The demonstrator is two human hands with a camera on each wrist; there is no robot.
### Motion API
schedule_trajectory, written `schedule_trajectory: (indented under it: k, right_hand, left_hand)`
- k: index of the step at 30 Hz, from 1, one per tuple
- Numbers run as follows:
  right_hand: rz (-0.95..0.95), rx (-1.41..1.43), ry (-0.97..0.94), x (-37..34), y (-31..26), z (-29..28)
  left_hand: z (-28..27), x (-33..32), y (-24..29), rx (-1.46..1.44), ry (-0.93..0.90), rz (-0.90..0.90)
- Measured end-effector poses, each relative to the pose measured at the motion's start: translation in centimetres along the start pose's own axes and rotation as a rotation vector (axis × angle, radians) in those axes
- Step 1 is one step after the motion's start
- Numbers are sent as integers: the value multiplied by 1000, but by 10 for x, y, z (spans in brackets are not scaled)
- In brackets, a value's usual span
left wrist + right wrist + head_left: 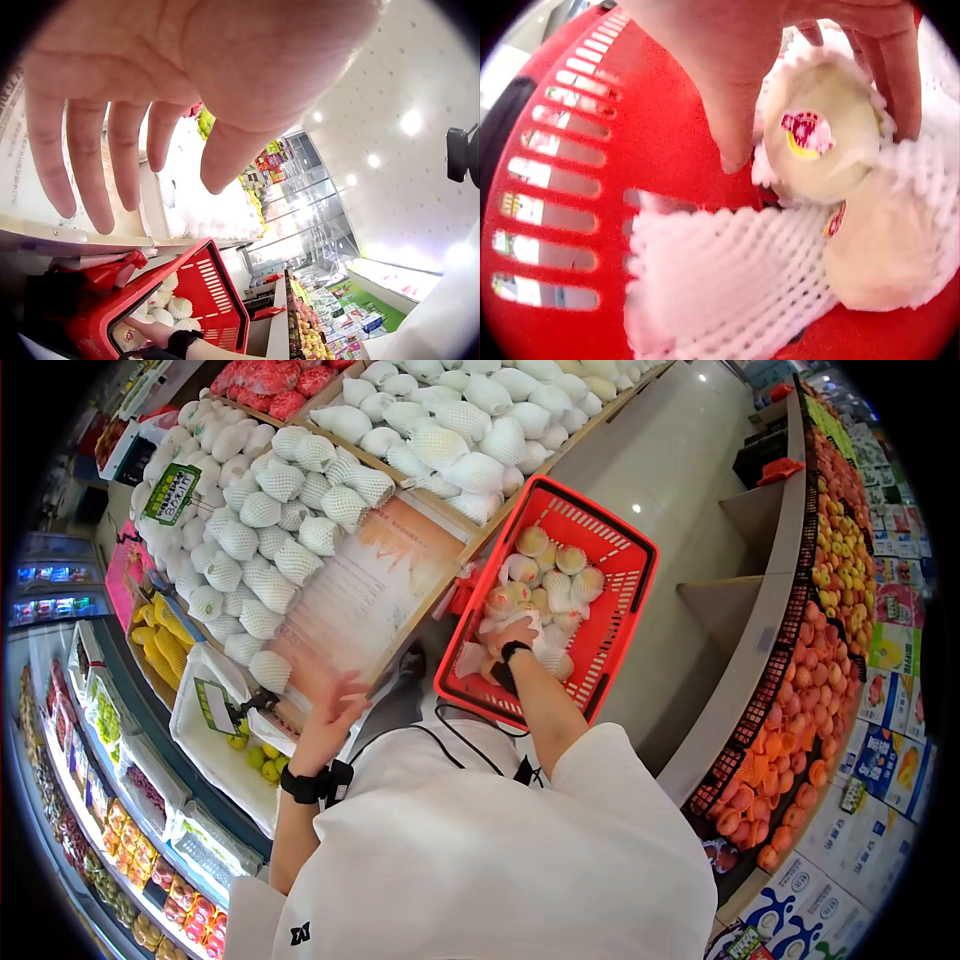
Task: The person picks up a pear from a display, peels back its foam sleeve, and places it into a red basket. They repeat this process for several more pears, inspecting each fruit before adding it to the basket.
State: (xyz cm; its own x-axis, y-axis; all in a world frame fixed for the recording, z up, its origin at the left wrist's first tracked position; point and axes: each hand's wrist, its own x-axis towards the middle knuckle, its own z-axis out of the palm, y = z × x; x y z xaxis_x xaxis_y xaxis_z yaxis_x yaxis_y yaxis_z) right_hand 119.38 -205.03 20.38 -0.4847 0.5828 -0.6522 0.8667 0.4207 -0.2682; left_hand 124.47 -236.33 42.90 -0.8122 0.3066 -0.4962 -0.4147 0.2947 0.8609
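Observation:
My right hand [515, 635] reaches down into a red shopping basket [675, 135]. There it spans a pale pear [817, 142] in a white foam net, the thumb along one side and the fingers curved around the other. The pear bears a red and yellow sticker. Close against it lie a second pear [885, 247] and a white foam net [720, 277]. More netted pears fill part of the basket. My left hand [335, 720] hovers, fingers spread and holding nothing, near the edge of the display stand.
Left of the basket, the stand [385, 575] carries rows of foam-netted fruit [270, 510]. Yellow-green fruit [265, 760] sits in a bin near my left wrist. A shelf of red fruit [790, 710] runs along the right, beyond the aisle floor [640, 490].

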Motion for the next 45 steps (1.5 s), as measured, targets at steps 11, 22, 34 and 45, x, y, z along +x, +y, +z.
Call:
schedule_trajectory:
  k: [11,22,34,45]
  right_hand:
    - [-185,-1,90,-22,14,-3]
    - [-792,859,-481,-128,-14,-132]
    - [-1089,1003,-785,-228,-68,-149]
    - [-998,876,-801,-237,-82,-130]
  left_hand:
    - [3,-17,-1,47,13,37]
    - [19,21,48,-96,-185,282]
    - [39,14,102,31,267,590]
    - [19,11,84,558,560,908]
